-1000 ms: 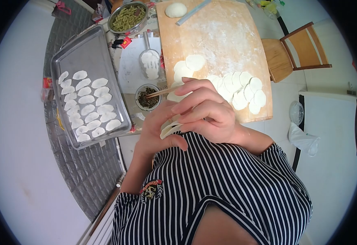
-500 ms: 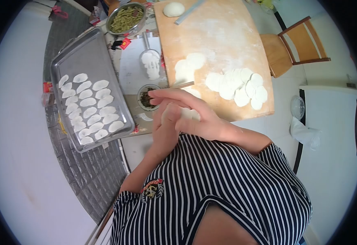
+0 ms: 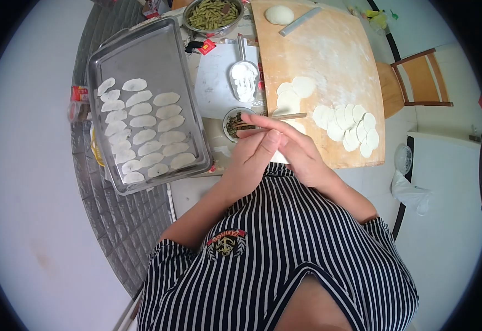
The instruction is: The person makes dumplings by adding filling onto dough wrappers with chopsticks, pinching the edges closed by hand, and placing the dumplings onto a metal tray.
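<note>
My left hand (image 3: 250,164) and my right hand (image 3: 306,160) are pressed together in front of my chest, thumbs side by side. Between them is a folded dough wrapper (image 3: 279,158); only a pale edge shows below the thumbs and the rest is hidden. Just beyond the fingertips stands a small bowl of dark filling (image 3: 232,124), partly covered by my hands. Chopsticks (image 3: 290,116) lie across it towards the wooden board (image 3: 329,60). On the board, flat round wrappers (image 3: 347,126) overlap at the right, with a smaller group (image 3: 289,99) nearer the bowl.
A metal tray (image 3: 201,149) at the left holds rows of filled dumplings (image 3: 141,121). Behind the bowl lies a scoop of flour (image 3: 245,77). Farther back are a bowl of green pods (image 3: 213,15), a dough ball (image 3: 279,15) and a grey bar (image 3: 300,22). A chair (image 3: 417,77) stands right.
My hands have closed together over the dough wrapper, which showed more between them earlier. The view has shifted, so the tray and board appear farther right.
</note>
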